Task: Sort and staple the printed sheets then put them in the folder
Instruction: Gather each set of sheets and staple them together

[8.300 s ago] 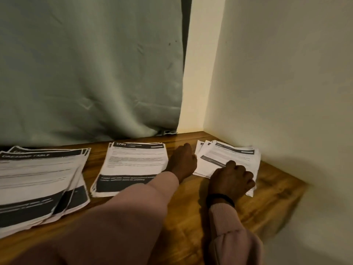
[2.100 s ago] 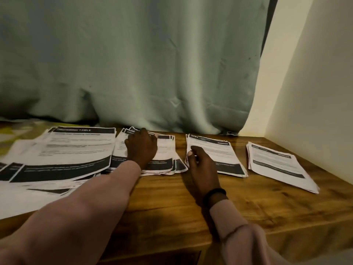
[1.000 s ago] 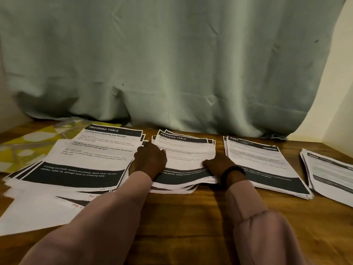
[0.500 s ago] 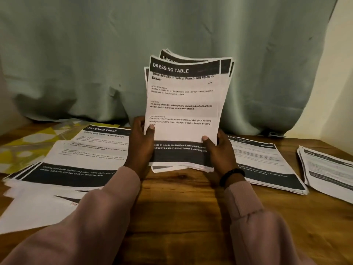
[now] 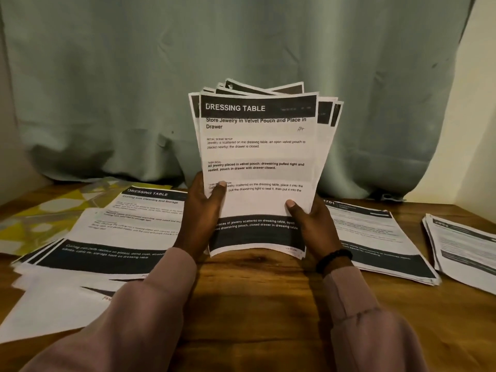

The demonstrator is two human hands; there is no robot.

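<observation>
Gripping an upright "DRESSING TABLE" stack [image 5: 257, 167], handwritten "A4": both hands, left hand [image 5: 200, 218], right hand [image 5: 314, 226].

The light was dim and warm. The held sheets [image 5: 257, 167] read sharply. Far-right stacks [image 5: 461, 245] blurred, and the edges bowed outward.

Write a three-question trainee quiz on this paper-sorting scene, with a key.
1. True or false: the upright sheaf of black-banded printed sheets is held by both the left hand and the right hand.
2. What heading tops its front sheet?
3. The sheaf's top edges are: A) fanned unevenly, B) flush, C) stapled.

Key: 1 true; 2 DRESSING TABLE; 3 A.
</observation>
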